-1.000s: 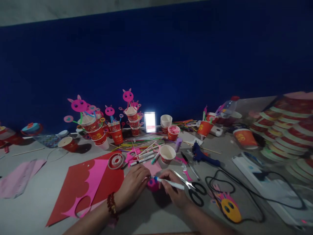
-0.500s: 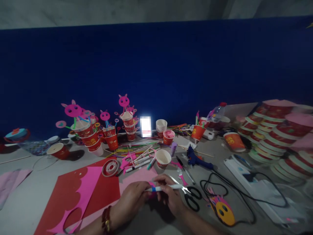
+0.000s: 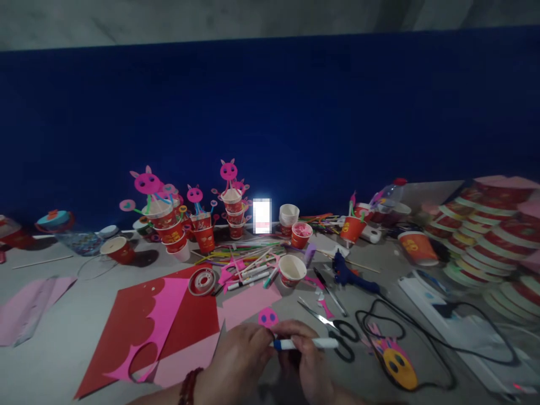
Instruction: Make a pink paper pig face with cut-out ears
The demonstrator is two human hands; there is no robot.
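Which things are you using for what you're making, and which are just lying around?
Looks in use:
- slim white plastic marker with a blue end, in the left hand and right hand
- small round pink paper face with blue eyes

Probably just lying about:
- long steel scissors with black handles
- dark blue plastic glue gun
- oval yellow paper face

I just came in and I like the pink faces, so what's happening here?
Someone's right hand is holding a white marker, with the left hand at its blue end. A little pink face with two blue eyes lies just beyond the hands. The scissors lie open on the table, and nobody is touching them.
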